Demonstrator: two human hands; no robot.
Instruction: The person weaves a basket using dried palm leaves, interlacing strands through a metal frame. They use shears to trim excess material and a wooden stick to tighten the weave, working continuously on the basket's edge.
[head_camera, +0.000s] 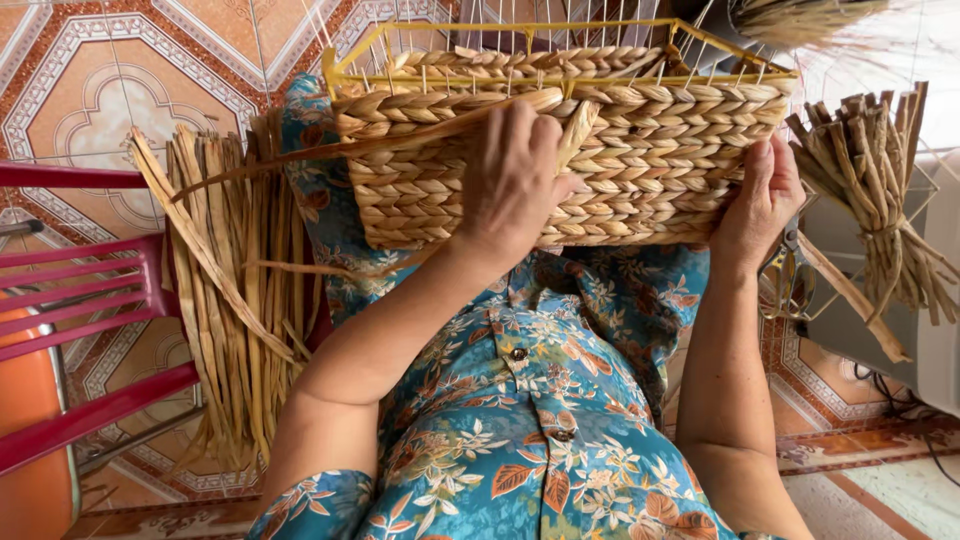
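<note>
Woven basket (640, 150) rests on the lap, long axis left-right. Left hand (515, 180) lies over its front wall, fingers closed on a flat fibre strand (300, 152) trailing left. Right hand (765, 195) grips the basket's right end. Beyond, yellow wire frame (450, 35).

The basket (620, 150) is tan braided straw on a yellow wire frame (345, 72). The dress (540, 400) is blue with orange and white leaves. Red chair (90, 290); floor tiles (120, 90) patterned orange, white and grey.
</note>
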